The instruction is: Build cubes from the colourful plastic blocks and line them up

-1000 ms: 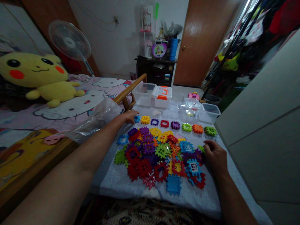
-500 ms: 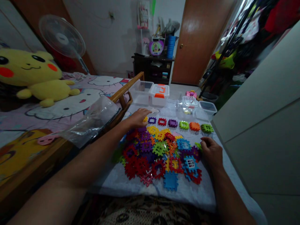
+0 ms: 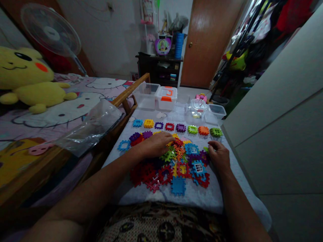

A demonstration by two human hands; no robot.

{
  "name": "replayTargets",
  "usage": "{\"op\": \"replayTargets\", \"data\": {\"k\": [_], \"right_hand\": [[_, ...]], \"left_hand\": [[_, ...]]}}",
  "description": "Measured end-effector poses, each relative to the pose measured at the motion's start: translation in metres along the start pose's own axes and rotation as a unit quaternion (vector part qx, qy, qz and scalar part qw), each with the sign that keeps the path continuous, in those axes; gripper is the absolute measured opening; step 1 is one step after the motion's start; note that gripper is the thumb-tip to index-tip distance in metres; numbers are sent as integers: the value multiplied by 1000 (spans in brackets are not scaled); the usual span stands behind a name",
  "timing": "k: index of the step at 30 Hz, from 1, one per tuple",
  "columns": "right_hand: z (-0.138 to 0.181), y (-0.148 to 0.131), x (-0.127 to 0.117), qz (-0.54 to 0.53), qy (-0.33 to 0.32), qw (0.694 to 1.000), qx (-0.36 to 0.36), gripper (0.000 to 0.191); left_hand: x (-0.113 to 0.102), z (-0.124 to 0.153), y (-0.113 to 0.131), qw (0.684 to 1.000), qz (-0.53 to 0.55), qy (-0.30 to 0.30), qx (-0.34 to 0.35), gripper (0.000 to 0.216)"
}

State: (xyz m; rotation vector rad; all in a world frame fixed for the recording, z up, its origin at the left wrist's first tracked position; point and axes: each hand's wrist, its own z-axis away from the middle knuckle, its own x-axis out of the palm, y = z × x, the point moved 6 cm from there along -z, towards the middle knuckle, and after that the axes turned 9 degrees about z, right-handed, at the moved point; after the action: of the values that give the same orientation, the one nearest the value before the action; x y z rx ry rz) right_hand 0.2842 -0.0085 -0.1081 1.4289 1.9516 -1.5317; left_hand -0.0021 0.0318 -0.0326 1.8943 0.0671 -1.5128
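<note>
My left hand [image 3: 161, 143] lies over the pile of colourful square toothed plastic building blocks [image 3: 147, 173], fingers stretched out and tips lowered beside red and orange blocks. At the pile's right edge, my right hand [image 3: 219, 154] is closed, its fingertips on a small green building block [image 3: 206, 149] that is partly hidden. Behind the pile runs a spaced row of blocks, from a blue one [image 3: 137, 123] and a yellow one [image 3: 148, 123] on the left to a dark green one [image 3: 216, 132] on the right. A solid blue block [image 3: 178, 186] lies at the pile's near edge.
Clear plastic boxes stand at the table's far end, including an open one [image 3: 146, 95] and one with orange latches [image 3: 166, 98]. A wooden bed rail [image 3: 130, 90] borders the left side; a clear plastic bag [image 3: 92, 126] lies there. A pale cabinet [image 3: 277, 111] flanks the right.
My left hand has moved from the left end of the row toward me and right, onto the pile. The row's left blocks are now uncovered. My right hand stays by the green block; the view has shifted.
</note>
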Motion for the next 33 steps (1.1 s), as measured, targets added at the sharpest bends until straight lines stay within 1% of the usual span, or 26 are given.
{"op": "replayTargets", "data": {"k": [2,4,7,10,12,15,17,19,21,25,30,33], "right_hand": [[-1,-3,-1,1,1,1000,-19,22],[-1,-8,-1,12,-4,999,-51,21],[1,-17,2,33,-31,993,-108,20],[5,-24,6,43,-52,989,-135,24],[6,-27,9,46,-64,988,-133,30],[8,-32,18,54,-101,984,-136,38],[8,-35,24,62,-123,981,-140,39],[8,-37,29,70,-140,977,-142,36],[8,-40,33,73,-154,974,-147,33],[7,-41,37,68,-162,973,-151,28],[3,-42,38,39,-164,974,-152,25],[0,-42,36,17,-153,978,-143,23]], "left_hand": [[3,2,3,1000,7,3,-4,40],[6,5,0,1000,-4,5,-22,39],[7,13,-6,998,-30,18,-43,36],[2,30,-17,996,-30,60,-60,34],[-3,46,-30,992,-22,95,-85,33],[-10,69,-53,979,-6,156,-131,33],[-10,78,-65,970,5,185,-155,33],[-8,82,-71,966,12,198,-166,33],[-4,81,-71,966,15,200,-165,31],[3,75,-63,970,12,192,-151,27],[6,65,-46,974,14,191,-124,26],[7,57,-32,977,17,180,-109,27]]}}
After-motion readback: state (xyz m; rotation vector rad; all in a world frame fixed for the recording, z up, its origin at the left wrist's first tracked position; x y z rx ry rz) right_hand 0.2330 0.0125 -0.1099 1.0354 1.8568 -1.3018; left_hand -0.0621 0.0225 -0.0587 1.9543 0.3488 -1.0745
